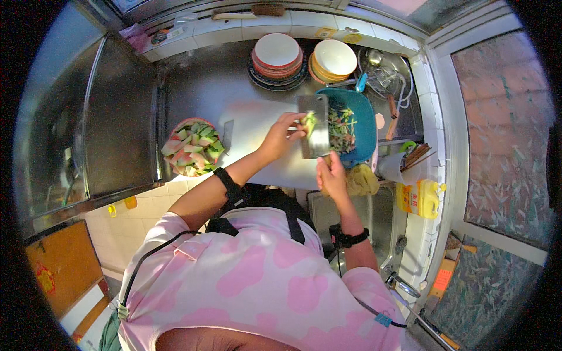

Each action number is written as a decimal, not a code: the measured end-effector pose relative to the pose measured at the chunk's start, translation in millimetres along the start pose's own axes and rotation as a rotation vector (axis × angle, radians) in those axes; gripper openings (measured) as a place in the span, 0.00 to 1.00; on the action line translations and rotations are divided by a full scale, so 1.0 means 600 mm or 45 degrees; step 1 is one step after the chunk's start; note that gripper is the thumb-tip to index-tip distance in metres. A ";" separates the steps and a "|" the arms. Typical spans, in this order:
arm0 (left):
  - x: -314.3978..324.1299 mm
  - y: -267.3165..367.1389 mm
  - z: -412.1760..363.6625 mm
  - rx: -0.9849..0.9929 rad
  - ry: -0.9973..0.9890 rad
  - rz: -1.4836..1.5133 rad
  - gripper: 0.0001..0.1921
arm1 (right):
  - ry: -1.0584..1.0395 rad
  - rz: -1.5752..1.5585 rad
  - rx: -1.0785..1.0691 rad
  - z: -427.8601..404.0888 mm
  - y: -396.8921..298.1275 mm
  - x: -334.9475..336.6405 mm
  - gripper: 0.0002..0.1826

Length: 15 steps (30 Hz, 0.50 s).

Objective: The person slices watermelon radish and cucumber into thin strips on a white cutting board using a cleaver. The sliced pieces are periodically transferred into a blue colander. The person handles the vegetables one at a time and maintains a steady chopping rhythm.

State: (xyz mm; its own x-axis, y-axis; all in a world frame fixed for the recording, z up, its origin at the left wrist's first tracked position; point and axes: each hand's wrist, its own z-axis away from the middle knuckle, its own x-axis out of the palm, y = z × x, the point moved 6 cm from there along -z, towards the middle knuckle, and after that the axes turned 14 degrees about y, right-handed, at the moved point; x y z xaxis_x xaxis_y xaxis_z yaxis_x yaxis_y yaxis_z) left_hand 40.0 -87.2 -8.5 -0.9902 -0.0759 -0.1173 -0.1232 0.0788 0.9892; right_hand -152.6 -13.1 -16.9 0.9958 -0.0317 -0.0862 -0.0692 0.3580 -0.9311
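My right hand [332, 176] grips the handle of a cleaver [322, 136], whose broad blade lies beside the rim of a teal plastic basin [366, 127]. Thin green and pale strips [340, 127] fill part of that basin. At the blade, my left hand [279, 137] has its fingertips around a small bunch of blurred green strips [310, 123]. A white cutting board [259, 116] lies under both hands. Left of the board, a red-rimmed bowl [193, 119] is heaped with watermelon rind pieces [193, 147].
Stacked plates [276, 50] and bowls [336, 57] stand at the back. A metal pan with a whisk [382, 79] sits back right. Chopsticks in a cup [410, 169], an oil jug [419, 198] and a yellowish cloth [362, 180] are at right, above a sink [377, 215].
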 end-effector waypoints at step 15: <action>0.166 0.083 0.045 0.864 -0.475 -0.778 0.44 | 0.556 0.806 -0.583 0.060 -0.097 -0.123 0.17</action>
State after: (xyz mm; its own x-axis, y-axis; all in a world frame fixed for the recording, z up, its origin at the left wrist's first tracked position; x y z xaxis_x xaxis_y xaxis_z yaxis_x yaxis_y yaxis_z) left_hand -66.5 -63.9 26.6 -0.6866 0.0156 -0.7269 -0.5165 0.6931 0.5028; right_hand -219.9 2.2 56.5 0.6576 -0.3405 -0.6720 -0.7082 0.0246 -0.7056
